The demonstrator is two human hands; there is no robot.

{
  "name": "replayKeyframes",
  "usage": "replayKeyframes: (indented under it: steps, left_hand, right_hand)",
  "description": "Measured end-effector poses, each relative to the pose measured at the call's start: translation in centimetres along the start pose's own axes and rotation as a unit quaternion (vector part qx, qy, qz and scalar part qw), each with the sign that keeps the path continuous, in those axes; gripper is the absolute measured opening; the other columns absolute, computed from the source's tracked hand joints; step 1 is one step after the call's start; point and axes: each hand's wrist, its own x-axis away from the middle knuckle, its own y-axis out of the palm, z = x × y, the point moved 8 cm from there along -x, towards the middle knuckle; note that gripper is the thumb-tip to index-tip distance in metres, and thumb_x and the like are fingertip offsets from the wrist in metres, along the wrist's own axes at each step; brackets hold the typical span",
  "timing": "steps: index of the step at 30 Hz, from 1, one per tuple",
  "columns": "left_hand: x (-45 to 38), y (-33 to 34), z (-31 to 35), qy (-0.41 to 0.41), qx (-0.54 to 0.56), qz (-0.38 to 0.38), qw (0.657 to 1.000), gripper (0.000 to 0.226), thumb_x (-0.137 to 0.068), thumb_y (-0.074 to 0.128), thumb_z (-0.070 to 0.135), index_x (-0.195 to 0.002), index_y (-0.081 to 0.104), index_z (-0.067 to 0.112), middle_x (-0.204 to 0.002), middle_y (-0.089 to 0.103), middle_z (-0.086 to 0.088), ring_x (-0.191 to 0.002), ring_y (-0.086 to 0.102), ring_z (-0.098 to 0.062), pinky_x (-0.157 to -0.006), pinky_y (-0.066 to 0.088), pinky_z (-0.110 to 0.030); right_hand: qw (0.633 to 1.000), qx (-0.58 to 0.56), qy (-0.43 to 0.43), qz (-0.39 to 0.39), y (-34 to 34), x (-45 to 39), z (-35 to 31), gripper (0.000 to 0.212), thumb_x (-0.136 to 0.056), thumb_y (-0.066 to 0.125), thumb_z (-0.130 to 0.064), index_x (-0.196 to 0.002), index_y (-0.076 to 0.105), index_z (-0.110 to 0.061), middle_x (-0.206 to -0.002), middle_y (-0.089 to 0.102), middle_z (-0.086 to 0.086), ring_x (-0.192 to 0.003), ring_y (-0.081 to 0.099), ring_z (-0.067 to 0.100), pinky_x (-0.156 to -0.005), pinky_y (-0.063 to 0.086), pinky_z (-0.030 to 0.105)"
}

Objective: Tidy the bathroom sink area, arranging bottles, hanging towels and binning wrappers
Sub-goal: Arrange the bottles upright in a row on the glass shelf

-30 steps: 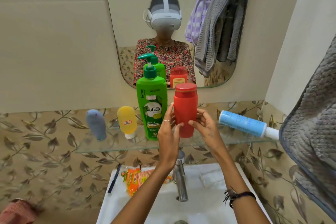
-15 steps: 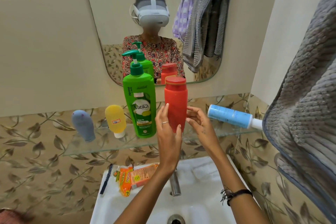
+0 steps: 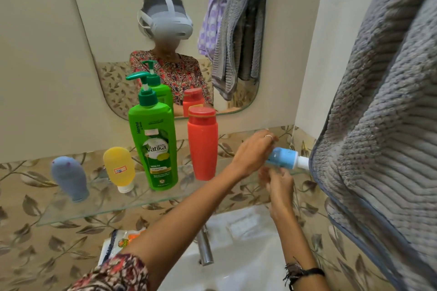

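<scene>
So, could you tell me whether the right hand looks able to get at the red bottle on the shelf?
Probably yes, with a detour: the left hand, gripping the blue bottle, crosses between the right hand and the red bottle.

Glossy plastic green bottle, clear glass shelf, ribbed, seemingly cotton grey towel.

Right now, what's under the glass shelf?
Under the glass shelf: the white sink, its chrome tap and orange wrappers at the sink's left rim. The left forearm covers part of the wrappers and basin.
</scene>
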Motion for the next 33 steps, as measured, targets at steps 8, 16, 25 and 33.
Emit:
replayKeyframes:
  steps: [8,16,25,33]
  left_hand:
    - [-1.3,4.7,-2.8,-0.103,-0.039,-0.261,0.959,0.042,-0.098,0.037,0.033,-0.130,0.044,0.007,-0.130,0.046,-0.020,-0.121,0.045,-0.032,-0.104,0.028,-0.043]
    - [2.5,0.5,-2.0,-0.158,0.217,-0.127,0.955,0.038,-0.085,0.061,0.015,-0.118,0.043,0.007,-0.115,0.058,-0.019,-0.101,0.057,-0.031,-0.085,0.044,-0.035]
    - [8.0,-4.0,-3.0,-0.187,0.428,0.236,0.852,0.041,-0.082,0.065,0.007,-0.112,0.051,0.031,-0.115,0.062,0.006,-0.109,0.059,-0.009,-0.089,0.049,-0.019]
    - [9.9,-2.7,-4.4,-0.230,0.427,0.246,0.839,0.046,-0.086,0.059,0.007,-0.122,0.046,0.033,-0.128,0.056,0.004,-0.118,0.055,-0.008,-0.098,0.046,-0.024]
  right_hand:
    - [0.999,-0.023,0.034,-0.002,-0.2,0.0,0.2,0.044,-0.093,0.051,-0.005,-0.135,0.040,-0.001,-0.116,0.063,0.021,-0.099,0.064,0.027,-0.086,0.051,0.036]
    - [0.997,0.020,-0.046,-0.058,0.5,0.8,-0.9,0.043,-0.091,0.055,-0.009,-0.133,0.045,-0.012,-0.097,0.067,-0.002,-0.084,0.066,0.009,-0.065,0.056,0.016]
    - [0.946,0.137,-0.176,-0.235,5.0,2.3,-5.5,0.041,-0.088,0.059,-0.008,-0.120,0.051,-0.034,-0.109,0.063,-0.012,-0.098,0.061,-0.002,-0.083,0.050,0.015]
    - [0.917,0.208,-0.210,-0.269,6.0,2.6,-3.6,0.049,-0.091,0.056,-0.010,-0.138,0.041,-0.010,-0.132,0.053,0.009,-0.121,0.052,0.018,-0.086,0.045,0.005]
